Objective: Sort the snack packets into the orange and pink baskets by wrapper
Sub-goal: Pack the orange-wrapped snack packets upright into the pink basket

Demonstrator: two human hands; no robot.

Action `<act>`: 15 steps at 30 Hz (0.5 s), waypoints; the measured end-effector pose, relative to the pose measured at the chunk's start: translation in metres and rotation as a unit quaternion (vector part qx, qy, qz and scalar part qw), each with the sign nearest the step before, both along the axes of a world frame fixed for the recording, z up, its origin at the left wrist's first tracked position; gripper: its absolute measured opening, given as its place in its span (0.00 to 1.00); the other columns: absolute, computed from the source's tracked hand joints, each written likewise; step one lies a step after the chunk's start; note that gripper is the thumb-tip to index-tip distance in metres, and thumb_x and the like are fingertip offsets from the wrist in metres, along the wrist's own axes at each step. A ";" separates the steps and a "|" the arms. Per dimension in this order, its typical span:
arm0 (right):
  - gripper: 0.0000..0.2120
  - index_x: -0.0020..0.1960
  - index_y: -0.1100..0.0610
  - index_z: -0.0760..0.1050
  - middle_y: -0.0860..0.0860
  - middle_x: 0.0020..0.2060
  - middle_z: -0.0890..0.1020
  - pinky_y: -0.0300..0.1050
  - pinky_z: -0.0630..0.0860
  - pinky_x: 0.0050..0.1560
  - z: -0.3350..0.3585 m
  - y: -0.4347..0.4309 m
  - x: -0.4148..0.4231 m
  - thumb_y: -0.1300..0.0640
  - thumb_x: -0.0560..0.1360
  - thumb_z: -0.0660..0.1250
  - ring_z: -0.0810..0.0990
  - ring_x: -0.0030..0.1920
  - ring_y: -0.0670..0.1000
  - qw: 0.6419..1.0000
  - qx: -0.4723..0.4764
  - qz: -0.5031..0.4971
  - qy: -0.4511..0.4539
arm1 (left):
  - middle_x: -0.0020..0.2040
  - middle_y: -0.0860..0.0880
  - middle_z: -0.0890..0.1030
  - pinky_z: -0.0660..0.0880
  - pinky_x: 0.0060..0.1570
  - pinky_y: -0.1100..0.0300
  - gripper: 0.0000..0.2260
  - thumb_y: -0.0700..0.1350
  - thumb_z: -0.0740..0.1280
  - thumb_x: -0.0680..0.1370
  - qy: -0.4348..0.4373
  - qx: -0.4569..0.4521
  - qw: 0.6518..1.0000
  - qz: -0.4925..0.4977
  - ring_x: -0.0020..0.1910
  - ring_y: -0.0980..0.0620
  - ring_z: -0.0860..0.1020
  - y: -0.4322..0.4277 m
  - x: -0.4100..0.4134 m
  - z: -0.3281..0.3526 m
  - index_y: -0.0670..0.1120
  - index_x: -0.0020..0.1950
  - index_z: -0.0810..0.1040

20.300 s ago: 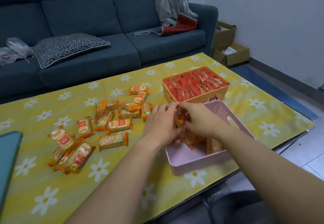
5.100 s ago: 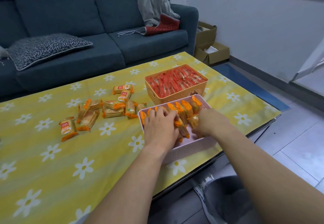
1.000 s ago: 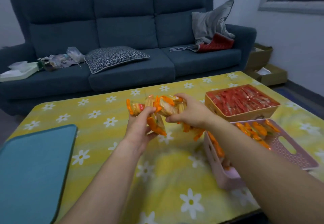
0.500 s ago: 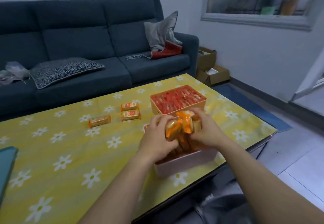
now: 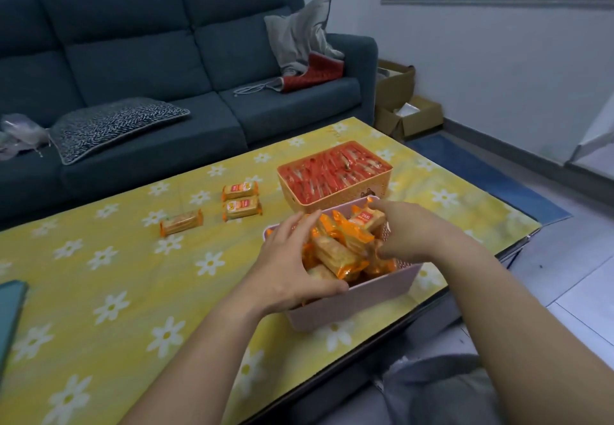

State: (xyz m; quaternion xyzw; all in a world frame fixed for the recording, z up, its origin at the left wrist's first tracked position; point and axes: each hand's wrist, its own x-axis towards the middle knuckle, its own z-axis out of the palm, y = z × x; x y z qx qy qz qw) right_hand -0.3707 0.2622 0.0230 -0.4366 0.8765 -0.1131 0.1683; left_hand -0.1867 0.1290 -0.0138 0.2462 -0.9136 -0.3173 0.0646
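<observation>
Left hand (image 5: 285,271) presses spread fingers against orange-wrapped packets (image 5: 335,251) heaped in the pink basket (image 5: 358,301); right hand (image 5: 415,231) curls around them. Orange basket (image 5: 319,200), just beyond, holds red packets (image 5: 335,172). Three loose packets (image 5: 241,208) lie left.

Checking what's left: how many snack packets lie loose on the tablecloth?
3: far packet and near packet left of the orange basket, third packet farther left. More may be hidden.
</observation>
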 end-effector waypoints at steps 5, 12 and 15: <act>0.26 0.69 0.50 0.74 0.49 0.60 0.80 0.52 0.80 0.52 0.007 -0.007 0.007 0.66 0.73 0.61 0.79 0.57 0.52 0.986 -0.158 -0.036 0.030 | 0.67 0.59 0.66 0.62 0.68 0.58 0.31 0.64 0.73 0.65 0.056 -0.014 0.998 0.029 0.70 0.56 0.62 -0.010 0.005 -0.005 0.65 0.67 0.72; 0.16 0.56 0.45 0.80 0.43 0.46 0.81 0.47 0.77 0.46 0.003 -0.027 0.035 0.39 0.73 0.68 0.79 0.45 0.46 0.983 -0.171 0.051 0.035 | 0.53 0.53 0.76 0.75 0.55 0.52 0.08 0.50 0.70 0.77 0.104 -0.025 0.982 0.157 0.53 0.49 0.78 -0.022 -0.001 -0.017 0.55 0.56 0.80; 0.24 0.54 0.42 0.79 0.42 0.44 0.81 0.50 0.77 0.48 0.000 -0.033 0.050 0.30 0.64 0.69 0.80 0.46 0.46 0.989 -0.094 0.099 0.060 | 0.56 0.51 0.78 0.76 0.55 0.49 0.15 0.55 0.73 0.73 0.060 -0.038 0.979 0.189 0.55 0.48 0.78 -0.020 -0.010 -0.018 0.53 0.57 0.77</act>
